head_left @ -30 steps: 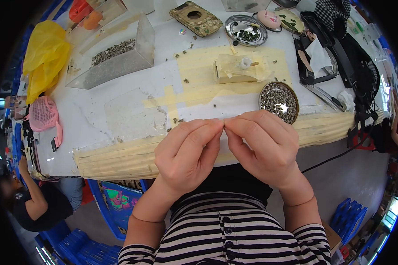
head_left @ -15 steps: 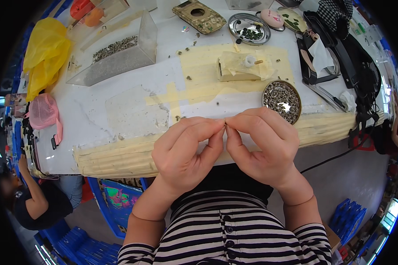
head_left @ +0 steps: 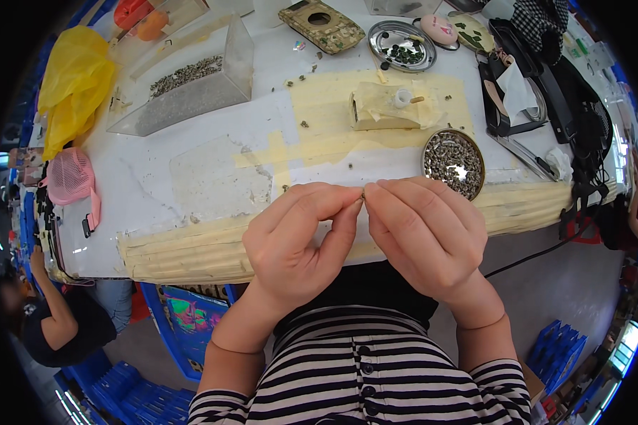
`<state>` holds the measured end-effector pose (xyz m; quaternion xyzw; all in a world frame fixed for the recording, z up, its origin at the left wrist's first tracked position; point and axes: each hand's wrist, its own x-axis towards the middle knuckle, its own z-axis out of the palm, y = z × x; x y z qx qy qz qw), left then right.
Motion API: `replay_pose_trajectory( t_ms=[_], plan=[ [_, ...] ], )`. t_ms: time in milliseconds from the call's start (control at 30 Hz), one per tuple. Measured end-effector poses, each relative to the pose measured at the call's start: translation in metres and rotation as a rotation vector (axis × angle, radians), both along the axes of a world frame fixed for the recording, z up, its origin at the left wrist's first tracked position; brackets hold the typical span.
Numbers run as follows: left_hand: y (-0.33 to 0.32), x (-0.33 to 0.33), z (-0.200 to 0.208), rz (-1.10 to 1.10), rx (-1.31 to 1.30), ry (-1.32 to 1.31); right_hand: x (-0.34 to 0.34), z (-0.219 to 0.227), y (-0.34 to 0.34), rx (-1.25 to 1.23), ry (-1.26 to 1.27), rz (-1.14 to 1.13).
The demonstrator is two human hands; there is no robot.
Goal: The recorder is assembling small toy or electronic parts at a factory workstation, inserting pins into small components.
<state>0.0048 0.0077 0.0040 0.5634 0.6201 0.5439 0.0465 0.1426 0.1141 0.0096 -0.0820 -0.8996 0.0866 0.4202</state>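
Note:
My left hand (head_left: 301, 244) is closed in a pinch, thumb against index finger, over the table's near edge. A tiny dark piece (head_left: 363, 196) shows at its fingertips, too small to name. My right hand (head_left: 432, 237) is closed too, its fingertips meeting the left ones at that piece; what they grip is hidden. Just beyond my right hand stands a round tin (head_left: 483, 157) full of small metallic parts. Farther back is a tape-wrapped block (head_left: 383, 117) with a small white cup (head_left: 403, 98) and a short brown stick on top.
A clear bin (head_left: 184, 106) with small parts stands back left, beside a yellow bag (head_left: 78, 81). A pink mesh pouch (head_left: 71, 177) lies left. At the back are a camouflage case (head_left: 322, 27) and a round metal tray (head_left: 402, 65). Tweezers (head_left: 524, 157) lie right. Another person (head_left: 64, 319) sits at left.
My right hand's fingers have straightened and drawn closer together, with the hand shifting slightly right. My left hand stays almost in place. The tiny piece shows a little more at the fingertips.

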Motion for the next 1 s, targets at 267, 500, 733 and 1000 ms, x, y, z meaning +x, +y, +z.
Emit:
replay_pose_trajectory(
  t_ms=[267,500,733,1000],
  plan=[
    [-0.001,0.000,0.000,0.003,0.019,0.057,-0.005,-0.004,-0.002,-0.150,0.082,0.040],
    [-0.001,-0.001,-0.001,0.011,0.029,0.064,-0.008,-0.002,-0.004,-0.189,0.092,0.038],
    [0.001,0.001,-0.009,0.009,0.105,0.269,0.000,0.005,0.000,-0.168,-0.027,0.025],
    [0.001,0.002,-0.008,-0.063,0.097,0.398,0.003,0.000,-0.003,-0.237,0.006,0.003]
  ],
)
